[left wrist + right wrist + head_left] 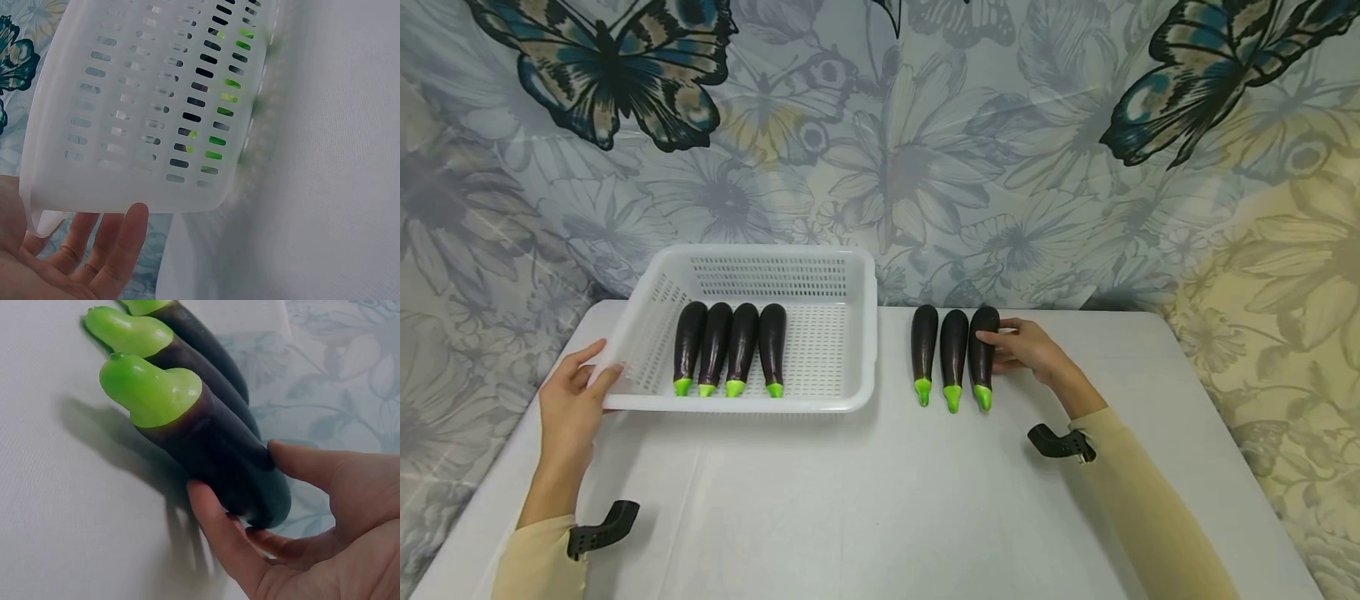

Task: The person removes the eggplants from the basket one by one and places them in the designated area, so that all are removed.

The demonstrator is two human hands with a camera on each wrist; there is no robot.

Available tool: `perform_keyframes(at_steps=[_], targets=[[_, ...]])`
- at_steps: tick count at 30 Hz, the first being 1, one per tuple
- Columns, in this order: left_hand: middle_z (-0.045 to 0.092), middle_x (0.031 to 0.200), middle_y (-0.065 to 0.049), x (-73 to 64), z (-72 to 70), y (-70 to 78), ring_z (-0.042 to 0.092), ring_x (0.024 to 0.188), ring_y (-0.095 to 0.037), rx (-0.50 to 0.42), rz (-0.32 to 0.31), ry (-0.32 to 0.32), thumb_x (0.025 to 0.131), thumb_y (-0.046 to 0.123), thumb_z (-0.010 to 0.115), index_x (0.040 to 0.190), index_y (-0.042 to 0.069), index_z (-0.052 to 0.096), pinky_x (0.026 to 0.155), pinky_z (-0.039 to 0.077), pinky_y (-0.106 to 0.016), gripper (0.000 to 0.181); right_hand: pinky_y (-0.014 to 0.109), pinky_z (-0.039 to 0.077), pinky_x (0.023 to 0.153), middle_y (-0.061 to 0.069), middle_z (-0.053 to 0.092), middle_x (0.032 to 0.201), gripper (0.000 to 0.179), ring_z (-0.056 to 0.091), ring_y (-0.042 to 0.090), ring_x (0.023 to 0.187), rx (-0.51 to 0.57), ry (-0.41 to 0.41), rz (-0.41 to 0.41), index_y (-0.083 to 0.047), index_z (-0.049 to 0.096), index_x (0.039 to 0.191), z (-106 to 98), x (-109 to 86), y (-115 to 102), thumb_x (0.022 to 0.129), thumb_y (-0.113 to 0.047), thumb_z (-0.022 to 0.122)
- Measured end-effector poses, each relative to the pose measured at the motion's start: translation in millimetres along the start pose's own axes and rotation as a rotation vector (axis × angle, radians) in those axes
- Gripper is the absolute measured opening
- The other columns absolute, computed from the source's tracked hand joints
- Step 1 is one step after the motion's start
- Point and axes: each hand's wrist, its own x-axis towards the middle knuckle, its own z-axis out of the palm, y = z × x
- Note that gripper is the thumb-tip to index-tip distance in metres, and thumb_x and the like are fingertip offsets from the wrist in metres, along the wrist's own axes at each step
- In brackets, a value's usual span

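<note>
A white plastic basket (842,398) stands at the left of the table with several dark eggplants (743,342) side by side in it, green stem ends toward me. My left hand (568,396) grips the basket's near left corner, thumb over the rim and fingers at the outer wall (125,181). Three more eggplants lie in a row right of the basket: the left one (923,350), the middle one (953,354) and the right one (982,354). With thumb and fingers, my right hand (1030,348) holds the right eggplant (219,450) around its thick end.
A white cloth covers the table (865,508). Behind it hangs a backdrop (925,167) printed with flowers and butterflies, close to the basket's far rim. Black wrist mounts (1060,442) stick out from both sleeves.
</note>
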Motion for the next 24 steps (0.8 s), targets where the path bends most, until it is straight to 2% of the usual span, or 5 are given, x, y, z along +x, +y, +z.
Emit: perform_keyframes(at_steps=[4,11,19,24], targets=[[0.060,0.083,0.015,-0.4,0.2,0.0,0.059,0.071,0.003,-0.003,-0.004,0.003,0.094,0.009,0.065,0.143,0.016,0.052,0.051,0.051,-0.014,0.051,0.033,0.058,0.080,0.035,0.045,0.136,0.081,0.066,0.023,0.094,-0.024,0.007,0.002,0.012,0.017,0.150,2.7,-1.2,1.1,0.098,-0.031,0.061],[0.060,0.084,0.015,-1.0,0.8,0.4,0.059,0.071,0.003,-0.007,-0.004,-0.003,0.094,0.009,0.065,0.143,0.017,0.052,0.051,0.051,-0.014,0.051,0.030,0.059,0.075,0.034,0.046,0.132,0.078,0.066,0.014,0.082,-0.042,0.014,-0.006,0.014,0.018,0.149,4.3,-1.3,6.5,0.098,-0.030,0.060],[0.060,0.083,0.013,-1.2,1.1,0.8,0.059,0.070,0.002,-0.031,-0.008,0.003,0.094,0.009,0.065,0.142,0.017,0.053,0.051,0.050,-0.014,0.051,0.030,0.058,0.075,0.033,0.044,0.134,0.081,0.066,0.017,0.088,-0.039,0.006,-0.001,0.013,0.016,0.150,3.7,-2.8,5.5,0.098,-0.032,0.060],[0.059,0.084,0.013,-1.2,0.8,1.1,0.058,0.072,0.002,-0.001,-0.012,0.009,0.094,0.010,0.065,0.143,0.018,0.053,0.051,0.050,-0.014,0.051,0.030,0.059,0.075,0.035,0.040,0.138,0.083,0.067,0.014,0.087,-0.055,-0.007,0.012,0.012,0.013,0.150,1.6,-4.9,4.7,0.099,-0.034,0.059]])
